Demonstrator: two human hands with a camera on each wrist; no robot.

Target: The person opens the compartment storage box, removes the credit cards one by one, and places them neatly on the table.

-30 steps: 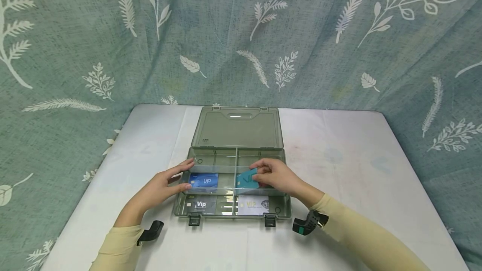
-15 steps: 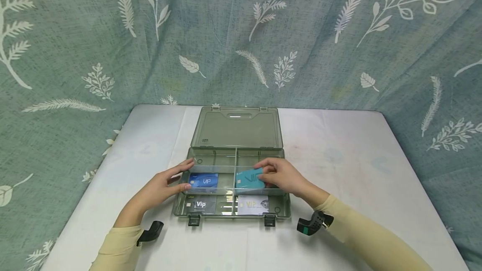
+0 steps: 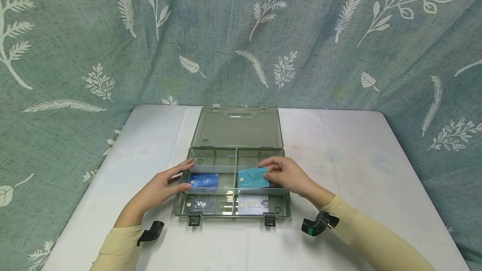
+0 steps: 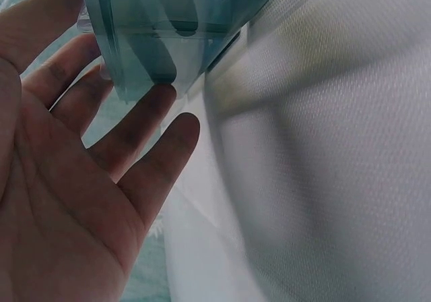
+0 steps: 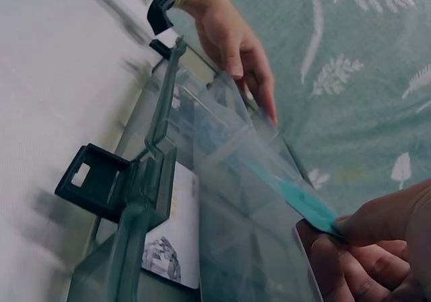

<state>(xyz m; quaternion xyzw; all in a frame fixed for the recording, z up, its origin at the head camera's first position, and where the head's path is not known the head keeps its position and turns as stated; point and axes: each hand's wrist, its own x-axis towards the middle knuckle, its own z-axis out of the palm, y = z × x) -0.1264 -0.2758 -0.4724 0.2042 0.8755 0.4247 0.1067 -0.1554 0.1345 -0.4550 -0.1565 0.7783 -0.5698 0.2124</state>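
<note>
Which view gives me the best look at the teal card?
Head view: the teal card shows most of its face. Right wrist catches a slanted strip; it can't be made out in left wrist.

1. In the head view, the right hand's grip (image 3: pixel 288 175) hides the right end of the teal card (image 3: pixel 251 178).
2. Print on the lid's (image 3: pixel 237 126) corner, and the small lines on the dark grey card (image 3: pixel 201 205), are too small to read.
3. Both sleeves (image 3: pixel 116 248) and the white counter (image 3: pixel 339 149) run off the bottom edge.
4. In the left wrist view, the top edge cuts off the case (image 4: pixel 155 52); the left hand's grip (image 4: pixel 77 174) is cropped too, and the counter blurs.
5. In the right wrist view, the right hand's grip leaves at the right edge.
</note>
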